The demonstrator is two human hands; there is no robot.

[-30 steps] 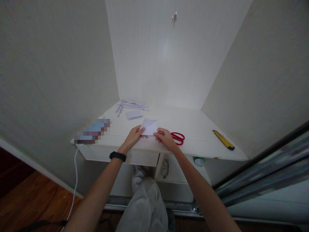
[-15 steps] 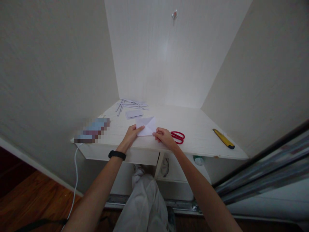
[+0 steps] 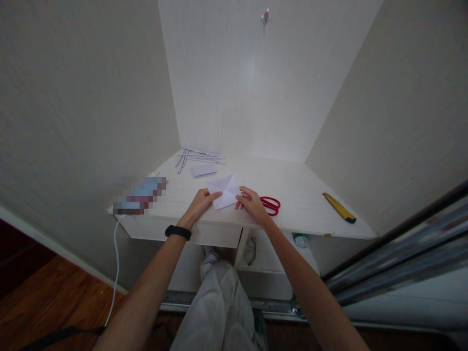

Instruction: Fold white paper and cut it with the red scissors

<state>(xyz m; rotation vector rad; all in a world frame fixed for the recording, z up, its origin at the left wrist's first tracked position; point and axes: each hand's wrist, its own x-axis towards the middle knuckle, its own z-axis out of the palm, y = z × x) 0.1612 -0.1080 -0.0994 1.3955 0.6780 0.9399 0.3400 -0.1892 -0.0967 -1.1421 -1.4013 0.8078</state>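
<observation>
White paper (image 3: 227,192), creased and folded, is held to the left of the red-handled scissors (image 3: 272,207), over the worktop (image 3: 296,190); whether its near edge touches the surface is hard to tell. The left hand (image 3: 201,202) pinches the paper's left side, thumb on top, the other fingers hidden beneath. The right hand (image 3: 252,204), just left of the scissors, has thumb and fingers closed at the paper's right edge, some fingertips hard to make out. Only the scissors' red loops show, the right hand being in front of the rest. Farther back and left of the scissors lie a folded piece (image 3: 204,170) and a heap of thin white sticks (image 3: 201,155), too tangled to count. Well left of the scissors, a pixelated object (image 3: 141,196) cannot be identified. Right of them lies a yellow cutter (image 3: 339,207). Below the scissors, dim glasses (image 3: 250,251) and a clear container (image 3: 301,240), its top cut off by the worktop's edge.
</observation>
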